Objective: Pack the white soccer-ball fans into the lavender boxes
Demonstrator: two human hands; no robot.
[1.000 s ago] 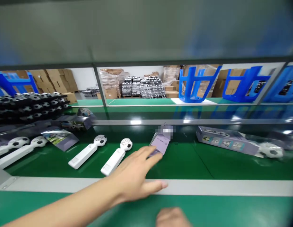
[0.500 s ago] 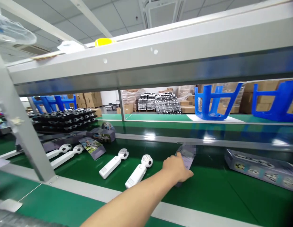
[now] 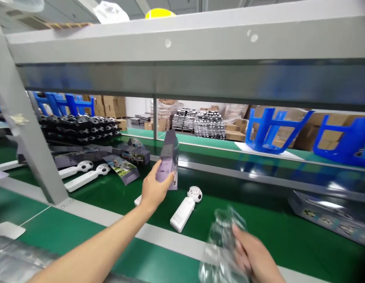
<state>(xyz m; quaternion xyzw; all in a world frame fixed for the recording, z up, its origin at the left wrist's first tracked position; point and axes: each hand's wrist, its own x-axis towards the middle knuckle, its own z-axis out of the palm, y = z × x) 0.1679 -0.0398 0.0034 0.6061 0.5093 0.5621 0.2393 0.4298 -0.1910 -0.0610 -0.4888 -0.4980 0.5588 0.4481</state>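
Note:
My left hand (image 3: 154, 188) is closed around a purple-grey product box (image 3: 168, 157), held tilted upright above the green belt. In my right hand (image 3: 253, 251), low on the right, is a clear plastic tray (image 3: 220, 247), blurred by motion. A white handheld fan with a soccer-ball head (image 3: 184, 212) lies on the belt between the two hands. Another white handle (image 3: 138, 200) is mostly hidden behind my left hand.
Two more white fans (image 3: 85, 177) lie by the grey post (image 3: 29, 118). Several printed boxes (image 3: 123, 169) and stacked black trays of ball heads (image 3: 82, 129) are at left. Another box (image 3: 332, 220) lies at right. A grey beam (image 3: 182, 51) crosses overhead; blue stools (image 3: 267, 129) stand behind.
My left hand has lifted the box off the belt and carried it left. My right hand has come into view with the clear plastic tray. The view has shifted downward.

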